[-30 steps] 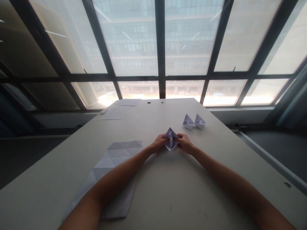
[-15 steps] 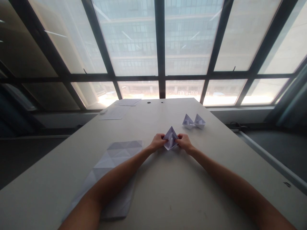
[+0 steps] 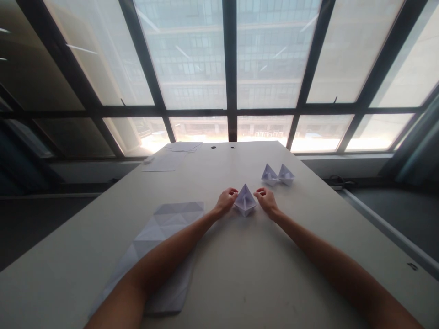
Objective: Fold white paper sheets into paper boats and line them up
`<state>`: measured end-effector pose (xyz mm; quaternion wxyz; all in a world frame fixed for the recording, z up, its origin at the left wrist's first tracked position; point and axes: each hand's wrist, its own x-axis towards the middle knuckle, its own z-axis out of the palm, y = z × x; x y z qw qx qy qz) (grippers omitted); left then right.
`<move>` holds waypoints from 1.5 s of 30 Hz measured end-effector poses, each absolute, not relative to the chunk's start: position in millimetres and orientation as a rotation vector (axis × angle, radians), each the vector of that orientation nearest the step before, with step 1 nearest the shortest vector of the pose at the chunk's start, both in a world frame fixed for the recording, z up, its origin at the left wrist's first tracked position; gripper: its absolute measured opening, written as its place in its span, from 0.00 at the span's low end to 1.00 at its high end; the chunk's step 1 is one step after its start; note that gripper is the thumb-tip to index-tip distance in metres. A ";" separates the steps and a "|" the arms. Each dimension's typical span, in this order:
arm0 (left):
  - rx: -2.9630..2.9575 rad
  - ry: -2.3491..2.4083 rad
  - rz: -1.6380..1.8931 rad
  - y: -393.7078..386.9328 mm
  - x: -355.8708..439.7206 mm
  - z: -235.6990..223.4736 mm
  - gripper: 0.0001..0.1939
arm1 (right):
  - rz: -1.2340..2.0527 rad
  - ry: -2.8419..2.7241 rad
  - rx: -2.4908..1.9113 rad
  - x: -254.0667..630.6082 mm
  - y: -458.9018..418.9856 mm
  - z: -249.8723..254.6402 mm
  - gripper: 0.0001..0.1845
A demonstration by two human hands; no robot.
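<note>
A folded white paper boat (image 3: 245, 204) stands upright on the white table, its pointed middle up. My left hand (image 3: 227, 200) is at its left side, fingers loosely bent and apart; whether the fingertips still touch the paper I cannot tell. On the other side my right hand (image 3: 266, 199) is held just off the boat, with thumb and fingers bent and slightly parted. Two more paper boats, a left one (image 3: 269, 175) and a right one (image 3: 286, 175), sit side by side farther back on the right.
Creased paper sheets (image 3: 168, 260) lie under and beside my left forearm. Flat white sheets (image 3: 163, 161) rest at the table's far left. Two dark round holes (image 3: 213, 147) are near the far edge of the table (image 3: 219, 283), before large windows.
Both hands have let go of the boat's sides and their fingers have loosened. The boat has come down slightly and stands on the table.
</note>
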<state>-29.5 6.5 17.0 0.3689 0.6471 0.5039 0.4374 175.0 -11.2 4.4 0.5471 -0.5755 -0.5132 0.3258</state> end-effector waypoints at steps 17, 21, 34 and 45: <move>1.280 1.314 1.351 15.4 -31.3 6.9 0.12 | 0.442 -1.905 -1.590 138.4 -17.1 57.3 0.13; 1.285 1.305 1.355 16.1 -32.4 4.7 0.11 | 0.438 -1.932 -1.673 134.1 -7.6 55.3 0.11; 1.255 1.284 1.348 13.6 -32.5 4.2 0.14 | 0.404 -1.957 -1.807 181.0 30.3 109.4 0.08; 1.242 1.259 1.368 11.4 -29.4 9.8 0.15 | -0.042 -1.994 -2.232 369.2 67.1 179.6 0.08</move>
